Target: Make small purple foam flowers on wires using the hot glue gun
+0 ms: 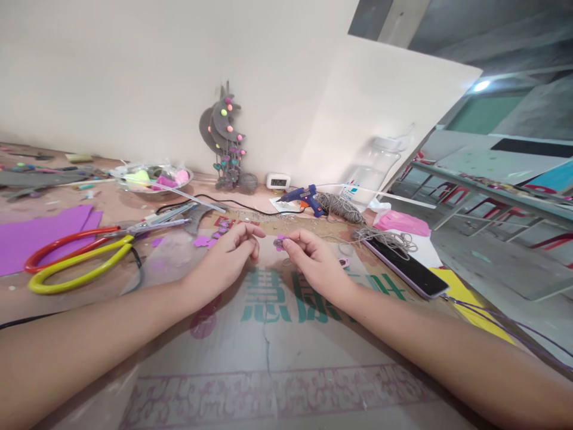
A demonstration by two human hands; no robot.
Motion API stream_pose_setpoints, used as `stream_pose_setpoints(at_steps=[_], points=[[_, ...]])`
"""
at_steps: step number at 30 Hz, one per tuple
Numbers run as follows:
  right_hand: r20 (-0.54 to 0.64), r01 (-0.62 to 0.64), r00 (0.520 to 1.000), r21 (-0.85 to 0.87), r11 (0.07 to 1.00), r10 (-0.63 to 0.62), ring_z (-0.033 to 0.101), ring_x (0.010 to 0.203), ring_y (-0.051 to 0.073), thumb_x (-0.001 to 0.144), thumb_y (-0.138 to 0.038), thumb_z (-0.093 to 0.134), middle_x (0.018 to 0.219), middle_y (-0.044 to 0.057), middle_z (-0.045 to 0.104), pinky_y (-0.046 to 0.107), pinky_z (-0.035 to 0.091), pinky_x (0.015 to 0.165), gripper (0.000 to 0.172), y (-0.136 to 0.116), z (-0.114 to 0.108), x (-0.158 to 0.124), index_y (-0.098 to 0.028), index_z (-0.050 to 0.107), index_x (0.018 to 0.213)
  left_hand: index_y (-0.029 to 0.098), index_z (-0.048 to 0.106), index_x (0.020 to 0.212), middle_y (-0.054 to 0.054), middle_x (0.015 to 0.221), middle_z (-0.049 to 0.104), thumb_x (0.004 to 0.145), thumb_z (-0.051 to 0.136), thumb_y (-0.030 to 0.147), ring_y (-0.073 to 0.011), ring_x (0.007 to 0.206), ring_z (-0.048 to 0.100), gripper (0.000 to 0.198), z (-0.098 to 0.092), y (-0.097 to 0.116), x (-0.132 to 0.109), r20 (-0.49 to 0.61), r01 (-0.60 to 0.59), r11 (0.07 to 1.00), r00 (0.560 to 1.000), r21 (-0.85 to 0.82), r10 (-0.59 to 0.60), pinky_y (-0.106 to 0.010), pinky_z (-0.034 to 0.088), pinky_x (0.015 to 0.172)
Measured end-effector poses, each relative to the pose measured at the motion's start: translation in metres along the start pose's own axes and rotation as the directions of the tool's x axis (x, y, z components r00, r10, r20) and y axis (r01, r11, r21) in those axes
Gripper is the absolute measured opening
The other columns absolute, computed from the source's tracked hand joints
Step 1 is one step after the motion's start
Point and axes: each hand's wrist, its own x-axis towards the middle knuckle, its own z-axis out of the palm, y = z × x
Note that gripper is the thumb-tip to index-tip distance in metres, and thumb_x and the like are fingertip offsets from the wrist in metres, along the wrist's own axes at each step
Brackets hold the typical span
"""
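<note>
My right hand (313, 257) pinches a small purple flower cutout (280, 242) with a grey piece on it, between thumb and fingertips. To its left, my left hand (239, 251) is loosely curled with the index finger reaching toward the flower, and nothing shows in it. A gap separates the hands, both just above the printed cardboard (215, 364). Several purple flower cutouts (203, 241) lie beyond my left hand, some with grey pieces. A small pink-rimmed object (344, 263) is partly hidden behind my right hand.
Scissors (80, 260) with red and yellow handles lie left, beside purple sheets (49, 236). A blue glue gun (304, 198), grey yarn (342, 208) and a bottle (371, 170) stand behind. A phone (405, 266) lies right. A grey hanging decoration (224, 128) is against the wall.
</note>
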Motion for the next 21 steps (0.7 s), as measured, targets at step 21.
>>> stream_pose_setpoints(at_steps=[21], points=[[0.014, 0.014, 1.0, -0.027, 1.0, -0.013, 0.033, 0.048, 0.007, 0.086, -0.038, 0.049, 0.058, -0.006, 0.04, 0.021, 0.028, 0.046, 0.021, -0.002, 0.0, -0.001, -0.019, 0.054, 0.082, 0.015, 0.063, 0.094, -0.004, 0.078, 0.068, 0.079, 0.056, 0.033, -0.0168, 0.074, 0.063, 0.025, 0.0, 0.015, -0.004, 0.02, 0.065, 0.982, 0.997, 0.179, -0.07, -0.027, 0.046, 0.069]])
